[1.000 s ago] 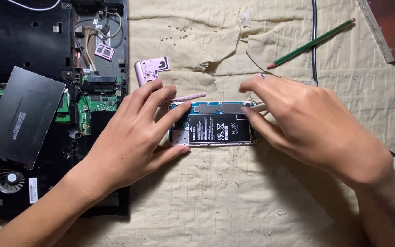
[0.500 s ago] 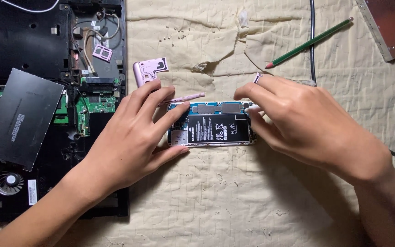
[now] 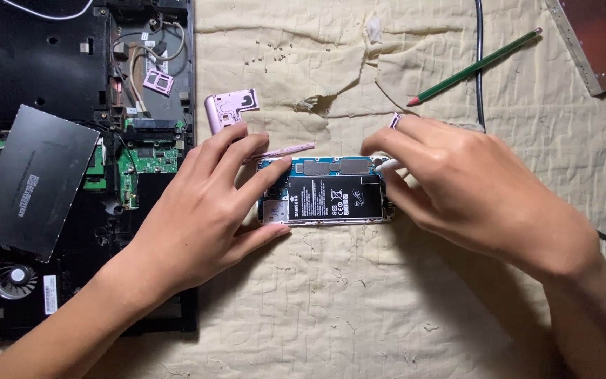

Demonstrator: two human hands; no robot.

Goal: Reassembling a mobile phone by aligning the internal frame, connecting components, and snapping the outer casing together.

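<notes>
Barely shifted, right hand (image 3: 471, 189) hides its thin tool; left hand (image 3: 212, 203) steadies opened phone (image 3: 327, 191)

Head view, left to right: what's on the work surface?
Black drive on the opened laptop → left hand → opened phone → right hand → green pencil → metal-edged panel at top right.

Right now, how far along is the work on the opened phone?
Done: the phone lies open, back cover off, black battery exposed; a pink frame piece lies apart on the cloth.
In hand: the left hand steadies the phone's left end; the right hand works at its right end.
Left: the battery is not yet out.
</notes>
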